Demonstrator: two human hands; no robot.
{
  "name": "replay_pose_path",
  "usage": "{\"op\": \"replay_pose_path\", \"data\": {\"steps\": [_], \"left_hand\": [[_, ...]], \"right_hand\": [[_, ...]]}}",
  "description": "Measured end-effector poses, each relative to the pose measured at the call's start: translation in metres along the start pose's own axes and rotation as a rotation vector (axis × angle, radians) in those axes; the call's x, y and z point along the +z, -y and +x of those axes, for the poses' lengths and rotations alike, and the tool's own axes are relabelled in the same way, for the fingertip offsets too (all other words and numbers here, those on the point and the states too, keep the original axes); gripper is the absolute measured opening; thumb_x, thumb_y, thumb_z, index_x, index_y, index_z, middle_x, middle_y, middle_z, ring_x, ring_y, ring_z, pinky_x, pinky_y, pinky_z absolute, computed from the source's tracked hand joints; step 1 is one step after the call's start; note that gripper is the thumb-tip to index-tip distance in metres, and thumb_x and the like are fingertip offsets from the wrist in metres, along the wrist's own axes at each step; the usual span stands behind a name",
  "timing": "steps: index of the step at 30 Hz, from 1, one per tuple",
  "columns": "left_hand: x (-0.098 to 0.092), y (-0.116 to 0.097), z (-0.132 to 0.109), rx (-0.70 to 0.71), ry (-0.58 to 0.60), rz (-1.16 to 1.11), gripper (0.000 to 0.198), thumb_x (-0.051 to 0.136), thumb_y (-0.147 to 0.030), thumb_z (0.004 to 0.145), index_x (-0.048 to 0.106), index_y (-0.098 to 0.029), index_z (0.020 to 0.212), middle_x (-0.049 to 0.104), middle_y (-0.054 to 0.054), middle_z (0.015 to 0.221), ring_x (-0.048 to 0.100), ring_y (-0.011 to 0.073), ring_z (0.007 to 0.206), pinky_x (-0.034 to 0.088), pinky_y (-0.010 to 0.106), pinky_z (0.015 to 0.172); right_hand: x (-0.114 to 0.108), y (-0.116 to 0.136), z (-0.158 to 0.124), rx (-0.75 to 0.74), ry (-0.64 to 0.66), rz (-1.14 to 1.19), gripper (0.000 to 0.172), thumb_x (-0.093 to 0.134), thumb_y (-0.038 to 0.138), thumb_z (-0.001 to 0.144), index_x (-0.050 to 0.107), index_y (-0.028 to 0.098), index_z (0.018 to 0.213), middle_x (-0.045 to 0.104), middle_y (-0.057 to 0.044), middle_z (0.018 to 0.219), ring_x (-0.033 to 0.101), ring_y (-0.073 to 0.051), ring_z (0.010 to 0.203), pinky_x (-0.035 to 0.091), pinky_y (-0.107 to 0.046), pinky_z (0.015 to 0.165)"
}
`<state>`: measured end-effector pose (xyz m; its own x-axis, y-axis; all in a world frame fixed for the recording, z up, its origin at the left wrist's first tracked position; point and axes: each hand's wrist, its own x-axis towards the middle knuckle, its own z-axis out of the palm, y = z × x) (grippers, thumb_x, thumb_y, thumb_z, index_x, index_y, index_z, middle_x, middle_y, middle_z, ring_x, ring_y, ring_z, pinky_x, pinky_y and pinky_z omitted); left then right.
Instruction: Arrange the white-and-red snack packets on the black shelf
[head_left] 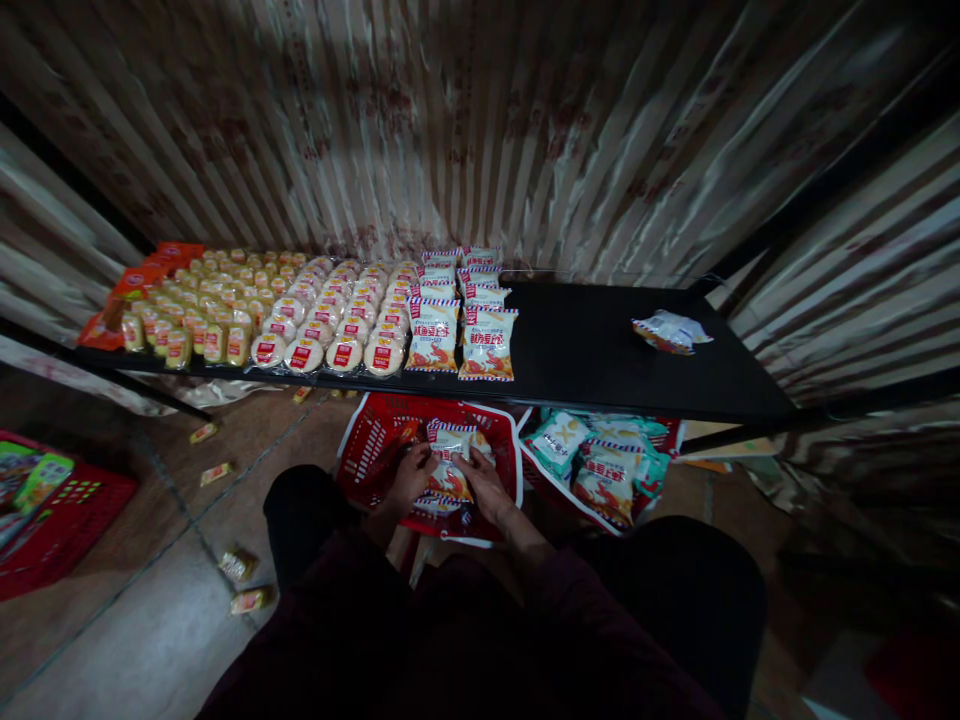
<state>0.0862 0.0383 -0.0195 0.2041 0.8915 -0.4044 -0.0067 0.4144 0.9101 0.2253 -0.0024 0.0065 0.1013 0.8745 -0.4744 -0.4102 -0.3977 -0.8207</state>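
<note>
My left hand (409, 478) and my right hand (484, 485) reach down into a red basket (364, 450) on the floor. Both are closed round the sides of a stack of white, red and blue snack packets (448, 462) inside it. Above the basket runs a low black shelf (600, 350). On it lie two rows of the same snack packets (461, 310), beside rows of round wrapped cakes (337, 315) and small yellow wrapped pieces (206, 305).
A second red basket (667, 435) with teal and white packets (592, 465) sits to the right under the shelf. One loose packet (670, 331) lies on the shelf's right part. A third red basket (52, 510) stands far left. Small wrapped pieces (240, 565) are scattered on the floor. Striped curtains hang behind.
</note>
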Motion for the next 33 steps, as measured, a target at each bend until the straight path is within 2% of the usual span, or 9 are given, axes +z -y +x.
{"op": "replay_pose_path", "data": {"steps": [5,10,14,16,18,21,26,30,33], "left_hand": [[0.002,0.003,0.000,0.039,-0.009,-0.045,0.036,0.069,-0.037,0.071,0.060,-0.015,0.098,0.071,0.010,0.101,0.067,0.0220,0.092,0.052,0.034,0.083],[0.005,0.003,-0.003,0.033,-0.055,0.017,0.028,0.067,-0.031,0.074,0.061,-0.015,0.096,0.071,0.009,0.096,0.067,0.0207,0.090,0.052,0.034,0.084],[0.008,-0.002,-0.007,0.039,-0.109,0.078,0.022,0.067,-0.032,0.075,0.063,-0.016,0.089,0.071,0.007,0.095,0.066,0.0203,0.093,0.051,0.033,0.087],[0.009,-0.007,-0.009,0.017,-0.092,0.042,0.027,0.067,-0.038,0.075,0.064,-0.016,0.092,0.071,0.007,0.096,0.066,0.0208,0.092,0.052,0.032,0.083],[0.011,-0.011,-0.010,-0.029,-0.024,-0.060,0.039,0.066,-0.046,0.075,0.063,-0.016,0.099,0.072,0.008,0.094,0.068,0.0217,0.086,0.054,0.033,0.077],[0.011,-0.014,-0.008,-0.091,0.038,-0.179,0.053,0.072,-0.052,0.067,0.064,-0.014,0.102,0.073,0.008,0.085,0.069,0.0224,0.076,0.055,0.034,0.070],[0.007,-0.010,-0.004,-0.103,-0.081,-0.207,0.058,0.079,-0.054,0.056,0.066,-0.012,0.094,0.072,0.007,0.080,0.067,0.0197,0.066,0.055,0.033,0.064],[0.006,-0.007,-0.006,-0.072,-0.126,-0.170,0.055,0.076,-0.056,0.059,0.067,-0.013,0.092,0.072,0.005,0.080,0.066,0.0165,0.064,0.055,0.029,0.062],[0.006,-0.008,-0.007,-0.128,-0.132,-0.190,0.055,0.073,-0.059,0.061,0.067,-0.014,0.092,0.071,0.004,0.074,0.065,0.0158,0.060,0.054,0.029,0.059]], "right_hand": [[-0.003,-0.005,0.004,-0.015,-0.061,-0.005,0.054,0.072,0.052,0.064,0.062,0.023,0.108,0.074,-0.005,0.097,0.069,-0.028,0.090,0.055,-0.041,0.076],[-0.011,-0.014,0.008,-0.017,-0.117,0.004,0.048,0.069,0.053,0.066,0.065,0.020,0.101,0.074,-0.005,0.097,0.069,-0.025,0.091,0.054,-0.039,0.082],[-0.014,-0.016,0.009,-0.004,-0.164,-0.003,0.047,0.067,0.054,0.068,0.065,0.021,0.102,0.074,-0.005,0.097,0.069,-0.025,0.089,0.054,-0.038,0.081],[-0.013,-0.015,0.009,-0.019,-0.142,-0.038,0.048,0.067,0.054,0.068,0.065,0.022,0.104,0.074,-0.005,0.097,0.069,-0.024,0.089,0.054,-0.037,0.080],[-0.010,-0.012,0.007,-0.025,-0.084,-0.057,0.049,0.067,0.053,0.069,0.065,0.022,0.107,0.074,-0.004,0.097,0.069,-0.025,0.090,0.054,-0.037,0.079],[-0.007,-0.009,0.006,0.004,-0.035,-0.038,0.053,0.068,0.053,0.068,0.063,0.022,0.111,0.074,-0.004,0.098,0.069,-0.025,0.090,0.055,-0.039,0.079],[-0.003,-0.004,-0.001,0.023,-0.040,-0.023,0.052,0.071,0.050,0.069,0.062,0.024,0.112,0.072,-0.004,0.104,0.068,-0.023,0.094,0.053,-0.037,0.087],[0.002,-0.004,-0.008,0.061,0.095,0.021,0.064,0.075,0.046,0.066,0.055,0.026,0.123,0.073,-0.004,0.101,0.070,-0.025,0.089,0.055,-0.042,0.081],[0.004,-0.007,-0.010,0.065,0.095,0.029,0.063,0.077,0.046,0.063,0.057,0.025,0.119,0.074,-0.005,0.099,0.070,-0.027,0.087,0.056,-0.043,0.077]]}}
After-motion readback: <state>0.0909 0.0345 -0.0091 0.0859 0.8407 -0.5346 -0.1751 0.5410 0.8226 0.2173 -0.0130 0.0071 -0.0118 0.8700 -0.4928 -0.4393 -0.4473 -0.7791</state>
